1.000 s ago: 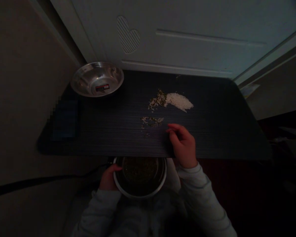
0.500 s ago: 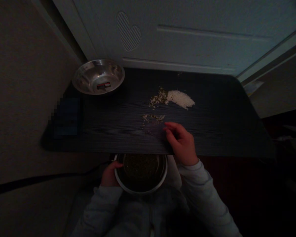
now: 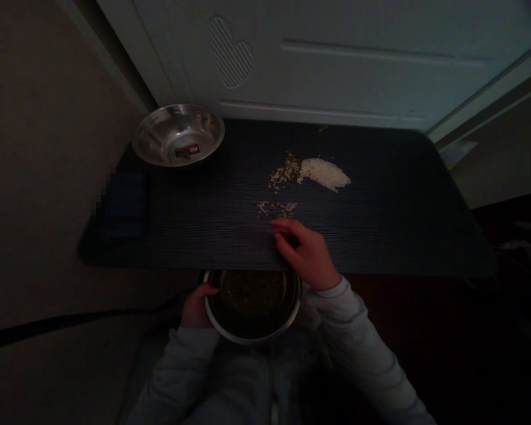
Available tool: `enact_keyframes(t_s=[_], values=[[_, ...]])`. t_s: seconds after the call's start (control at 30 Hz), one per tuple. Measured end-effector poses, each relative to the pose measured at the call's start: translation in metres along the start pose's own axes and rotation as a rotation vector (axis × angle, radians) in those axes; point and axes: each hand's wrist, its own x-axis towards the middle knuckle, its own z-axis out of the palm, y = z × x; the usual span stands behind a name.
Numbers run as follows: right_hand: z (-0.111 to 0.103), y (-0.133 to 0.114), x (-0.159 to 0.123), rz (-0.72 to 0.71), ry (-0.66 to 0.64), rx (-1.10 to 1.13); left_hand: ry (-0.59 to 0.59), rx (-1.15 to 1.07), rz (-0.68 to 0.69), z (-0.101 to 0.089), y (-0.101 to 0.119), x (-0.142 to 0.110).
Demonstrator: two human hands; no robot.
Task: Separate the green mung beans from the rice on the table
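My left hand (image 3: 199, 306) grips the left rim of a metal bowl (image 3: 243, 340), thumb over the edge. Small dark green grains (image 3: 254, 292), like mung beans, cover the bowl's bottom. It sits below the table's front edge. Over the table my right hand (image 3: 307, 252) is pinched closed; a faint see-through sliver seems to show at its fingertips, too dim to name. Just beyond the fingers lies a thin line of mixed white and green grains (image 3: 277, 208). Farther back are a mixed patch (image 3: 287, 170) and a pile of white rice (image 3: 325, 173).
A second steel bowl (image 3: 179, 136) with a label inside stands at the table's back left. In front of it lies a dark flat object (image 3: 124, 206), partly pixelated. The dark table (image 3: 402, 206) meets a white door (image 3: 358, 88) with a raised heart. The light is dim.
My right hand has moved left and slightly back over the table, and nearby stray grains have shifted. The left hand stays on the bowl's rim.
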Motion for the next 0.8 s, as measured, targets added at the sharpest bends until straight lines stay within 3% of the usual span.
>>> enact_keyframes(t_s=[0.27, 0.47, 0.6, 0.8], values=[[-0.006, -0.004, 0.001, -0.122, -0.216, -0.107, 0.018, 0.027, -0.040, 0.000, 0.005, -0.001], [-0.011, -0.005, 0.002, -0.133, -0.290, -0.008, 0.023, -0.010, -0.084, 0.011, 0.006, -0.011], [-0.012, -0.002, 0.001, -0.045, -0.240, 0.126, 0.021, -0.015, -0.081, 0.016, 0.006, -0.018], [-0.011, 0.006, -0.015, 0.111, -0.014, 0.351, -0.056, 0.001, -0.026, 0.013, 0.000, -0.022]])
